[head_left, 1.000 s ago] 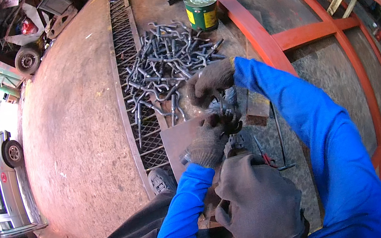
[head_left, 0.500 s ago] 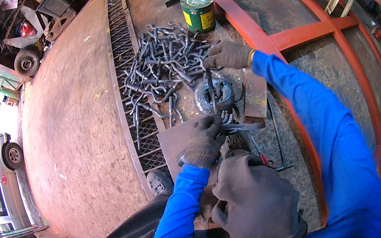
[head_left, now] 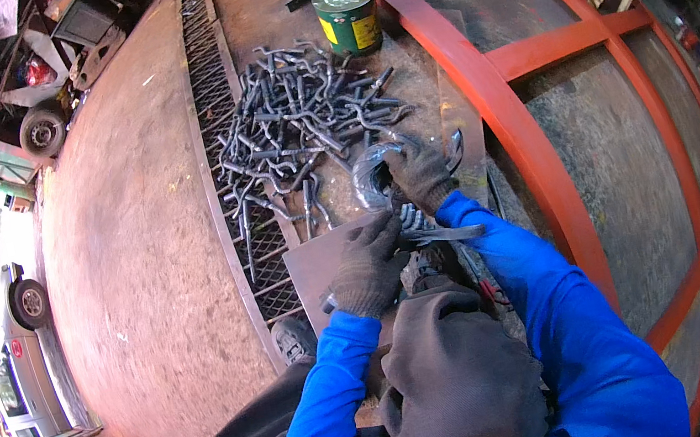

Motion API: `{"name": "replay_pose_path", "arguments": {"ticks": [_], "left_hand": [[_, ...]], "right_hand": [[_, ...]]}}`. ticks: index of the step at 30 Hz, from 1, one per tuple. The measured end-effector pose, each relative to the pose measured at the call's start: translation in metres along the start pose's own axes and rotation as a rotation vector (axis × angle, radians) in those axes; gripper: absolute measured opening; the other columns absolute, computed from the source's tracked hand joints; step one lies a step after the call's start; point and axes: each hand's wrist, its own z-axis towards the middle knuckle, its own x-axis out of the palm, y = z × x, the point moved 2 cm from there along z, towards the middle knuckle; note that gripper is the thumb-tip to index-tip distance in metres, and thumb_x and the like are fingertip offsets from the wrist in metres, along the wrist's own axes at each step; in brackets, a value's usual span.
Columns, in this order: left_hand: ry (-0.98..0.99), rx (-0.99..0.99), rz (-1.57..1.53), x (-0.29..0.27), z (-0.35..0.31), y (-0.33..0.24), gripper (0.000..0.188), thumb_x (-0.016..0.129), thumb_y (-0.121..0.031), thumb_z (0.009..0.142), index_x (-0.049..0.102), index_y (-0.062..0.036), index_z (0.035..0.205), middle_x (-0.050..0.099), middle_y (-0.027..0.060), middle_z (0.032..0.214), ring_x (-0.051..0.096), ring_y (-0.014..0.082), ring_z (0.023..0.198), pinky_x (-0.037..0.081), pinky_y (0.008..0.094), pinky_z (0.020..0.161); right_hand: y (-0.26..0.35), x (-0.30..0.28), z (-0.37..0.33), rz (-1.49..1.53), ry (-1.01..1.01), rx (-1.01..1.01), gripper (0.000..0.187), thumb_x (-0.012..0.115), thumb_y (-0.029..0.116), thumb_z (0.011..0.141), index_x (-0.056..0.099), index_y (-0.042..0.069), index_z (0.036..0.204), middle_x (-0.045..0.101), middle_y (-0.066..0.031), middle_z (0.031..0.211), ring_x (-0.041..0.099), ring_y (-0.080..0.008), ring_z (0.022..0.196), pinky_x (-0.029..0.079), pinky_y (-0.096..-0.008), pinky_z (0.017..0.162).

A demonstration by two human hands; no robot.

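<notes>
My left hand (head_left: 367, 266), in a dark knit glove, is closed beside a bundle of ridged metal rod ends (head_left: 412, 217); a short pale end (head_left: 328, 302) juts out by its wrist side. What its fingers grip is hidden. My right hand (head_left: 421, 174), gloved alike, curls at the edge of a shiny grey coil (head_left: 371, 180), just beyond the left. Its fingertips and anything within them are covered. A shiny curved piece (head_left: 455, 151) shows at its right. From the bundle a flat grey strip (head_left: 445, 233) runs toward my right forearm.
Ahead lies a heap of bent dark metal rods (head_left: 297, 121), partly over a floor grating (head_left: 215, 102). Behind it stands a green-and-yellow can (head_left: 348, 20). A flat metal plate (head_left: 307, 267) lies near my left shoe (head_left: 294, 341). A red steel frame (head_left: 500, 119) borders the right.
My right hand has come down and nearer from beside the rod heap to the coil. The dark upright length between my hands no longer shows. My left hand stays nearly in place.
</notes>
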Motion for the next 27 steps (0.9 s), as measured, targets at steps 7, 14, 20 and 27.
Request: {"name": "replay_pose_path", "arguments": {"ticks": [7,14,20,27], "left_hand": [[-0.009,-0.014,0.000,-0.009,-0.002,0.000,0.052,0.074,-0.019,0.072,0.063,-0.0109,0.123,0.059,0.0145,0.127,0.052,0.0368,0.117,0.042,0.0438,0.100],[-0.022,0.007,-0.015,-0.007,-0.002,0.008,0.054,0.074,-0.017,0.071,0.063,-0.0116,0.123,0.059,0.0132,0.126,0.051,0.0363,0.119,0.040,0.0435,0.102],[-0.007,-0.005,-0.045,-0.003,0.003,-0.002,0.056,0.075,-0.016,0.069,0.062,-0.0121,0.124,0.059,0.0133,0.126,0.050,0.0361,0.119,0.040,0.0431,0.103],[-0.006,-0.004,-0.007,0.000,0.000,0.003,0.059,0.075,-0.017,0.068,0.062,-0.0121,0.125,0.058,0.0143,0.128,0.050,0.0366,0.119,0.040,0.0431,0.102]], "right_hand": [[0.018,-0.032,-0.048,-0.075,0.128,-0.186,0.030,0.065,0.023,0.080,0.062,0.021,0.110,0.062,-0.0090,0.086,0.061,-0.0350,0.084,0.050,-0.0491,0.066],[0.026,-0.047,-0.167,0.717,0.540,0.199,0.031,0.056,0.015,0.092,0.059,0.009,0.123,0.063,-0.0128,0.114,0.060,-0.0248,0.102,0.048,-0.0383,0.086],[0.025,-0.064,-0.211,1.220,0.575,0.837,0.029,0.058,0.021,0.093,0.061,0.005,0.117,0.063,-0.0140,0.113,0.059,-0.0263,0.105,0.046,-0.0387,0.094],[0.043,-0.097,-0.132,0.515,0.034,0.371,0.028,0.057,0.023,0.092,0.061,0.006,0.114,0.063,-0.0138,0.107,0.060,-0.0295,0.100,0.046,-0.0390,0.091]]}}
